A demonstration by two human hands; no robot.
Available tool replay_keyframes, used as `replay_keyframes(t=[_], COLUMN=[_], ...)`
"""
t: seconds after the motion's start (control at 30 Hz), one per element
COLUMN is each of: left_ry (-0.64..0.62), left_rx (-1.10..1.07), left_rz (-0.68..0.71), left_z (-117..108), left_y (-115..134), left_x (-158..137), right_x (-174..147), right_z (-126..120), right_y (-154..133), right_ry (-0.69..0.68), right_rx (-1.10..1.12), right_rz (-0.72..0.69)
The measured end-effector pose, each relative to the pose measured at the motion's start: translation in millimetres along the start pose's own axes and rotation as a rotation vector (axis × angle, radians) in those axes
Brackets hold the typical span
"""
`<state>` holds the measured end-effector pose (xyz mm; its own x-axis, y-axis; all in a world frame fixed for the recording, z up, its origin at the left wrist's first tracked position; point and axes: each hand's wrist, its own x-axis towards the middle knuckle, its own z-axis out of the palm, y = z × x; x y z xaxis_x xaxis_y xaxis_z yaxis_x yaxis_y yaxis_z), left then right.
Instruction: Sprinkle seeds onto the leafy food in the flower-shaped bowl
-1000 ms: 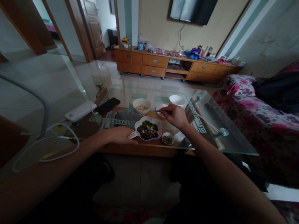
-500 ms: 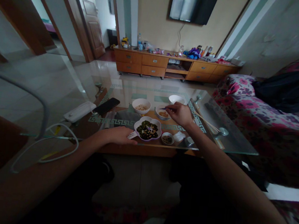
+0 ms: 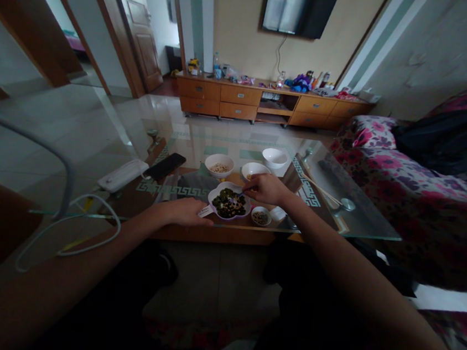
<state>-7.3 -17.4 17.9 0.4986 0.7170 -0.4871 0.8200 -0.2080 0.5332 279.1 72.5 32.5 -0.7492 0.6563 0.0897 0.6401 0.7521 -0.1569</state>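
Observation:
A flower-shaped bowl (image 3: 216, 198) with a pale purple rim holds dark green and black pieces mixed with light bits. My left hand (image 3: 188, 212) is closed at its left side, on the short white handle with small writing. Over the bowl's right edge is my right hand (image 3: 266, 188), its fingers pinched on a thin, dark purple stick-like tool (image 3: 245, 192). Just behind this hand, a white bowl (image 3: 254, 169) with some light food is partly covered by it. A small dish of seeds (image 3: 261, 217) stands right of the flower-shaped bowl.
A white bowl of pale pieces (image 3: 220, 166) and another white bowl (image 3: 275, 158) stand farther back on the glass table (image 3: 362, 224). A black phone (image 3: 166, 166) and a white power strip (image 3: 122, 175) lie left. Chopsticks (image 3: 321, 190) lie right, near a crumpled white item (image 3: 278, 213).
My right hand has moved from the white bowl toward me and left, to the flower-shaped bowl, with the thin tool still pinched. My left hand has stayed in place.

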Motion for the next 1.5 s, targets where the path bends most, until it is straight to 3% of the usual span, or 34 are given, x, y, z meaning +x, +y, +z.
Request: replay_keyframes(t=[0.57,1.27,1.5], left_ry=[-0.006,0.025,-0.013], left_rx=[-0.013,0.056,-0.013], left_rz=[-0.028,0.007,-0.032], left_z=[-0.6,-1.2,-1.2], left_y=[2.0,3.9,5.9], left_x=[-1.0,-1.4,-3.5], right_x=[2.2,3.2,2.8], right_z=[5.5,8.9,7.5], right_y=[-1.5,0.3,-1.4], right_ry=[-0.071,-0.071,-0.063], right_rx=[-0.016,-0.007,-0.022], right_rz=[0.029,0.023,0.043])
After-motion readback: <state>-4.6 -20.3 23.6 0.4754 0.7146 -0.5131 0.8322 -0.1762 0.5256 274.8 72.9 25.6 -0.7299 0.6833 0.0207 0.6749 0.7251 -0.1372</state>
